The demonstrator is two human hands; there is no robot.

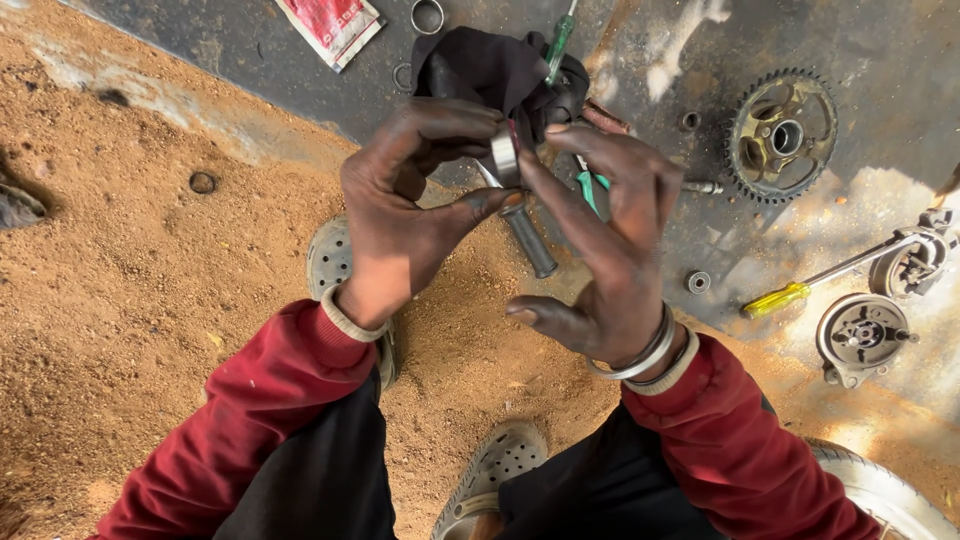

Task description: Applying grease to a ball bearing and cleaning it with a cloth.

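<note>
My left hand [410, 200] pinches a small round steel bearing [504, 155] between its fingertips and thumb, held above the ground in the middle of the view. My right hand [610, 240] is close beside it, index finger touching the bearing's edge, other fingers spread, with metal bangles on the wrist. Behind the hands lies a dark cloth [490, 65]. Both arms wear red sleeves.
A toothed sprocket [783, 135] lies on the dark metal sheet [250, 50] at the upper right. A yellow-handled screwdriver [790, 297], a hub part [862, 335], a green-handled screwdriver [560, 40], a black grip [530, 240], rings and a red packet [330, 25] lie around. Sandy ground at left.
</note>
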